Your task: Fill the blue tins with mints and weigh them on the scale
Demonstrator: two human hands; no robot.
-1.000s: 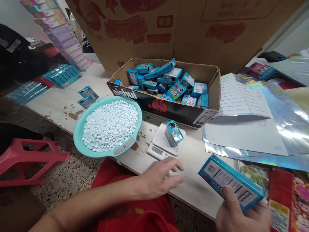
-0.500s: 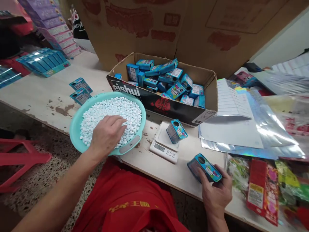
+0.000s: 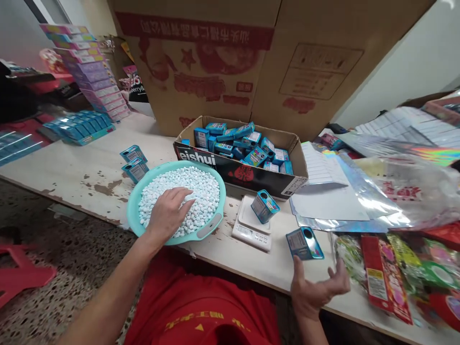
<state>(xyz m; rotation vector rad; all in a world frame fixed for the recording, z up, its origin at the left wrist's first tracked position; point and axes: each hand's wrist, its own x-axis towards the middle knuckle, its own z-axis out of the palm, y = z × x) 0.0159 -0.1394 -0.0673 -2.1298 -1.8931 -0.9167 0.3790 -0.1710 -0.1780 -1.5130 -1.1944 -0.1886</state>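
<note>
My left hand (image 3: 170,212) rests palm down on small white candies (image 3: 197,191) in a mint-green basin (image 3: 131,206); its fingers are extended with the thumb apart. My right hand (image 3: 318,290) is open, fingers spread, just on the near side of a blue candy box (image 3: 304,243) standing on the table. The thumb tip is close to the box's lower edge; I cannot tell whether it touches. Another blue box (image 3: 265,206) stands on a white digital scale (image 3: 251,235) between my hands. Both boxes show a dark round spot on top.
Behind the scale, a cardboard tray (image 3: 244,175) holds many blue boxes. Two small boxes (image 3: 134,163) stand left of the basin. Paper and shiny sheets (image 3: 330,206) lie at the right, beside colourful packets (image 3: 383,278). A large carton (image 3: 215,72) rises behind.
My right hand has let go of the blue box, which now stands on the table, and has opened below it. My left hand stays on the candies. The view has shifted.
</note>
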